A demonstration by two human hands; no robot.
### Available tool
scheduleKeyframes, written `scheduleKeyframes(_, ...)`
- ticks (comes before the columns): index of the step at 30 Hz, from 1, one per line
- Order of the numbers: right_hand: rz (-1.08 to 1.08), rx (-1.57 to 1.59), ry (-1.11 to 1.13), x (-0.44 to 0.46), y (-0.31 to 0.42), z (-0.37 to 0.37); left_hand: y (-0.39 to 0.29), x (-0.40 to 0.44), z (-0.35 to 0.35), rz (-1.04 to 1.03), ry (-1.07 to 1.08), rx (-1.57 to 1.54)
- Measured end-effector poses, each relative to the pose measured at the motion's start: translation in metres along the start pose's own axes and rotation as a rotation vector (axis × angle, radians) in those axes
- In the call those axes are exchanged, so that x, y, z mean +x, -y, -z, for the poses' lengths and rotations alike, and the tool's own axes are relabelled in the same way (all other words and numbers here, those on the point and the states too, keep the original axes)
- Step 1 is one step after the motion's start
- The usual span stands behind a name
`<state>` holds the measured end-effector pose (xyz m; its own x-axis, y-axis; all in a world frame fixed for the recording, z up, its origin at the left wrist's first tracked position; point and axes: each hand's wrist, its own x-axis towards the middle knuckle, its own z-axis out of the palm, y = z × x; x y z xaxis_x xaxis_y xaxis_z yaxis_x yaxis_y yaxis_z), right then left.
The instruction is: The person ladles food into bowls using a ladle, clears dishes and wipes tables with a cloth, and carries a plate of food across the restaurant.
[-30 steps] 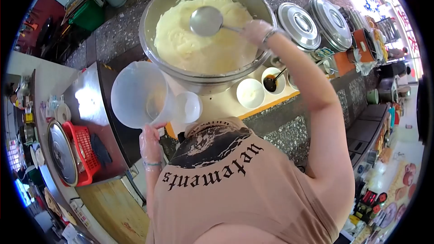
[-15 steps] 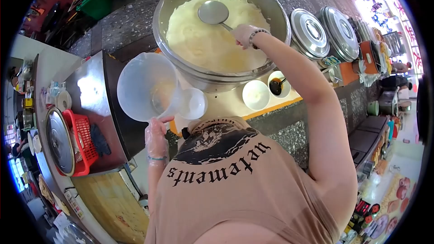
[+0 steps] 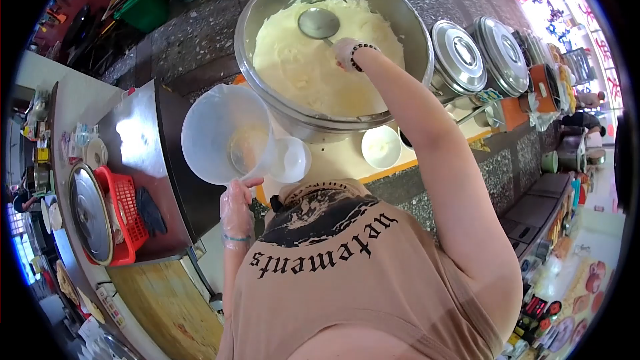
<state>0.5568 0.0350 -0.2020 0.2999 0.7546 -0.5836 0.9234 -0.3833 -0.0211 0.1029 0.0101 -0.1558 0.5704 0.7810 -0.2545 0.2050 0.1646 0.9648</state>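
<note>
My left hand [image 3: 238, 205], in a clear plastic glove, grips a large translucent plastic jug [image 3: 217, 130] near its bottom edge in view. The jug is tilted and some pale residue shows inside it. My right hand [image 3: 347, 53], also gloved, is closed around the handle of a round, shallow metal ladle [image 3: 319, 23]. The ladle lies over a soft pale-yellow mass [image 3: 287, 70] that fills much of a big steel pot [image 3: 417, 27]. A white bowl [image 3: 291, 160] is beside the jug. Another white bowl [image 3: 373, 153] with pale contents sits below the pot.
To the right of the pot stand steel containers with lids [image 3: 459, 57]. On the left, a red basket [image 3: 137, 220] and a round metal lid [image 3: 90, 213] are near a dark steel counter [image 3: 130, 133]. A green bin [image 3: 143, 13] stands at the upper left.
My right hand has moved left and slightly up with respect to the pot, taking the ladle along. My right forearm now covers most of the bowl of dark sauce. The left hand still holds the jug.
</note>
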Motion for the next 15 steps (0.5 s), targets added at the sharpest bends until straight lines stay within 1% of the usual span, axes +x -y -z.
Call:
scheduleKeyframes(1,-0.007,0.002,0.0,0.006,-0.001,-0.01,0.0,0.001,0.0,-0.001,-0.004,-0.002)
scheduleKeyframes(3,-0.292,0.866,0.155,0.005,0.013,-0.017,-0.001,0.003,0.001,-0.003,0.007,-0.001)
scheduleKeyframes(4,-0.303,0.875,0.151,-0.005,0.021,-0.014,-0.002,0.004,0.002,-0.001,0.002,-0.01)
scheduleKeyframes(6,-0.108,0.051,0.066,-0.072,0.067,0.028,-0.003,0.006,0.006,-0.002,0.021,-0.012)
scheduleKeyframes(7,-0.124,0.061,0.064,-0.071,0.07,0.024,-0.003,0.007,0.008,0.014,0.004,-0.02)
scheduleKeyframes(9,-0.002,0.023,-0.02,-0.072,0.077,0.018,-0.001,0.01,0.016,0.026,0.007,-0.024)
scheduleKeyframes(10,-0.02,0.033,-0.024,-0.074,0.081,0.014,0.004,0.014,0.024,0.046,0.025,-0.004)
scheduleKeyframes(11,-0.032,0.077,-0.075,-0.087,0.092,0.018,0.007,0.018,0.031,0.067,0.045,0.018)
scheduleKeyframes(12,-0.046,0.123,-0.124,-0.097,0.099,0.021,0.007,0.021,0.034,0.065,0.07,0.024)
scheduleKeyframes(13,-0.067,0.138,-0.126,-0.101,0.106,0.023,0.005,0.024,0.038,0.032,0.08,0.06)
scheduleKeyframes(15,-0.197,0.406,-0.084,-0.102,0.117,0.027,0.001,0.028,0.046,-0.014,0.089,0.116)
